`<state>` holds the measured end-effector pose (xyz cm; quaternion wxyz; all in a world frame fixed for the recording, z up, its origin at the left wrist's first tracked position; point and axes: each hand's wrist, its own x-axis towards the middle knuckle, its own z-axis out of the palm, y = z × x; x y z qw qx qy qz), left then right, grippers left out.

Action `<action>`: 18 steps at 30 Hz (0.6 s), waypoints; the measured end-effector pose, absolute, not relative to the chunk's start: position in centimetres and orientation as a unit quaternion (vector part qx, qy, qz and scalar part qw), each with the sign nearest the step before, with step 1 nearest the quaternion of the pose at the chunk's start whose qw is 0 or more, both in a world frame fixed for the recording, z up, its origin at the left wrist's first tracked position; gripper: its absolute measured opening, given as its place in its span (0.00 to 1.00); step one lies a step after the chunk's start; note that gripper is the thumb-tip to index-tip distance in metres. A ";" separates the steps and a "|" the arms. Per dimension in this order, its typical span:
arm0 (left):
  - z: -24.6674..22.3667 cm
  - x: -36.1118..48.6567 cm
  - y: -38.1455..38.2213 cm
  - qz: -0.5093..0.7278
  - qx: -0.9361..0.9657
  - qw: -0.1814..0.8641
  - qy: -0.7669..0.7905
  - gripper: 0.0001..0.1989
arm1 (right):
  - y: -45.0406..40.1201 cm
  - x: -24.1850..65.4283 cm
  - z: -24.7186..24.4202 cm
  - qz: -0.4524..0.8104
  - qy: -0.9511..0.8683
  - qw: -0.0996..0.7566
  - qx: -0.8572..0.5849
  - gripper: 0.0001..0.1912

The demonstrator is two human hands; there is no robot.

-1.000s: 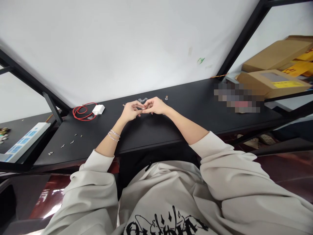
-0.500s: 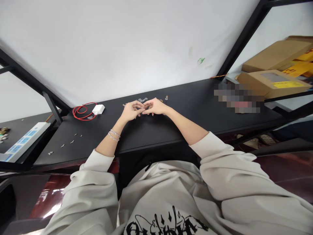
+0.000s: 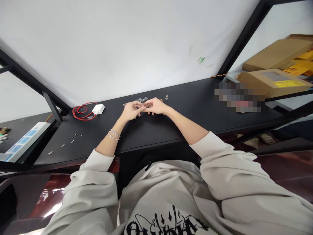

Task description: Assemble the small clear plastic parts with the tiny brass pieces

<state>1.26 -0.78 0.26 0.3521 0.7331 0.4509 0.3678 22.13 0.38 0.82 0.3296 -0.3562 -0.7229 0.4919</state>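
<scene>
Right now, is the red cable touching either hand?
No, the red cable lies beside the white charger, apart from the left hand.

My left hand (image 3: 131, 111) and right hand (image 3: 155, 106) touch at the fingertips (image 3: 143, 105) (loosely curled), my left forearm (image 3: 110, 138) and right forearm (image 3: 186, 124) angled inward.

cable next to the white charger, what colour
The cable is red, best seen in the head view.

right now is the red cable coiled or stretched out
Coiled: the red cable lies in loops beside the white charger on the black desk.
</scene>
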 end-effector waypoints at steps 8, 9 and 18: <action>0.2 1.4 -0.8 0.365 0.732 0.349 0.457 0.20 | 0.6 22.0 0.4 0.481 -0.719 0.340 -0.370 0.17; 0.2 1.4 -0.8 0.366 0.731 0.349 0.459 0.21 | 0.7 22.0 0.3 0.480 -0.717 0.342 -0.372 0.18; -0.1 1.2 -0.5 0.368 0.724 0.349 0.468 0.21 | 1.0 21.9 0.3 0.460 -0.705 0.382 -0.380 0.21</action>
